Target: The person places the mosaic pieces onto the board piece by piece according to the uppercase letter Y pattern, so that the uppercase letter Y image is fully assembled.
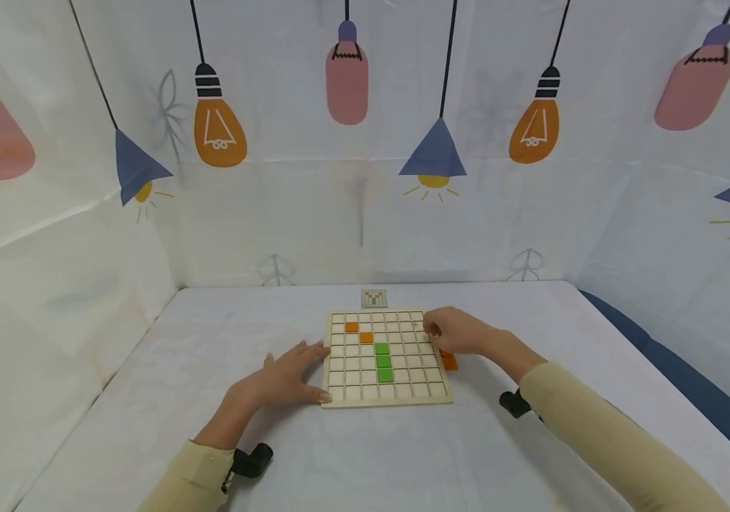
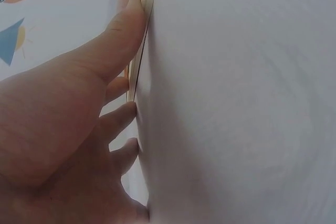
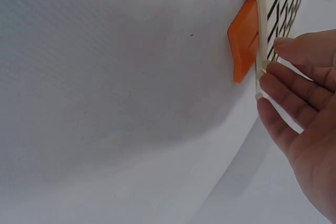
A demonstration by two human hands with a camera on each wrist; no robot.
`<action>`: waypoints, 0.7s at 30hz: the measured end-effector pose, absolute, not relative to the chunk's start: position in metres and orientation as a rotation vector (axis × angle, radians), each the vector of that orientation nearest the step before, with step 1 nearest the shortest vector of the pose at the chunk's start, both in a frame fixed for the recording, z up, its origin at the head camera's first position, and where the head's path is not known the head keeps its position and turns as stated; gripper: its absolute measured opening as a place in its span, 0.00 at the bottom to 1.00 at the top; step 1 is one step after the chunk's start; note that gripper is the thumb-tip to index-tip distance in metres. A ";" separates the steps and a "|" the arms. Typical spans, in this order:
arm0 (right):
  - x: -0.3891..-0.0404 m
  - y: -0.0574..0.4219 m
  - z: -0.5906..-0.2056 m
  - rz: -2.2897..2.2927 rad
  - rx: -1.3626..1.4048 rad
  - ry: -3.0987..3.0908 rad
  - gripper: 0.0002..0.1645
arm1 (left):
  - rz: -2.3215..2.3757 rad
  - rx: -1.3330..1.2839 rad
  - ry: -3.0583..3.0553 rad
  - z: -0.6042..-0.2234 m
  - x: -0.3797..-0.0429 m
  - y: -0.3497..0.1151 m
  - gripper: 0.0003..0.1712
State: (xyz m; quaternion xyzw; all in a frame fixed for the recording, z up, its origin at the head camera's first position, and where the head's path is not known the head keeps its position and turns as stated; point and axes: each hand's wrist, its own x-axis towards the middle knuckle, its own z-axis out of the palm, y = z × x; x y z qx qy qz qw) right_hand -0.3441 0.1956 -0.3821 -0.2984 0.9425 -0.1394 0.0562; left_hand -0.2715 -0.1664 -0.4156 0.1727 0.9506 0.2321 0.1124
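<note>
A pale wooden grid board lies on the table, with two orange tiles set diagonally and a column of green tiles below them. My left hand rests at its left edge, fingers spread; the left wrist view shows the thumb along the board's rim. Over the upper right edge is my right hand, fingers bent. In the right wrist view its fingertips are close to the board's side; whether they pinch anything is hidden. More orange tiles lie against the right edge.
Behind the board lies a small pattern card with a grid printed on it. The table has a white cover. A white curtain printed with lamps stands around the back and sides, with dark blue material along the right.
</note>
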 end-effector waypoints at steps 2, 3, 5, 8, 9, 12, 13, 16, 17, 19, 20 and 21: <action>-0.344 0.198 -0.385 -0.433 -0.871 2.864 0.06 | 0.675 0.512 2.793 -0.417 -0.272 -0.166 0.51; -0.344 0.199 -0.386 -0.441 -0.860 2.862 0.05 | 0.675 0.512 2.794 -0.417 -0.272 -0.166 0.51; -0.344 0.200 -0.387 -0.458 -0.836 2.859 0.06 | 0.671 0.513 2.797 -0.418 -0.273 -0.166 0.51; -0.343 0.202 -0.388 -0.477 -0.826 2.852 0.09 | 0.674 0.515 2.800 -0.419 -0.274 -0.166 0.51; -0.342 0.202 -0.388 -0.481 -0.823 2.851 0.09 | 0.676 0.515 2.800 -0.419 -0.274 -0.166 0.51; -0.341 0.205 -0.388 -0.489 -0.837 2.845 0.10 | 0.679 0.515 2.798 -0.420 -0.274 -0.167 0.51; -0.340 0.205 -0.388 -0.492 -0.838 2.845 0.09 | 0.680 0.514 2.797 -0.420 -0.274 -0.167 0.51; -0.339 0.207 -0.388 -0.492 -0.850 2.836 0.10 | 0.680 0.509 2.796 -0.419 -0.274 -0.167 0.51; -0.338 0.207 -0.387 -0.489 -0.847 2.834 0.09 | 0.679 0.510 2.795 -0.419 -0.274 -0.167 0.51; -0.337 0.207 -0.387 -0.484 -0.845 2.831 0.09 | 0.678 0.508 2.795 -0.419 -0.274 -0.167 0.51; -0.336 0.207 -0.387 -0.482 -0.843 2.830 0.09 | 0.677 0.506 2.794 -0.419 -0.274 -0.167 0.51; -0.336 0.207 -0.387 -0.483 -0.845 2.829 0.09 | 0.674 0.504 2.792 -0.419 -0.274 -0.167 0.52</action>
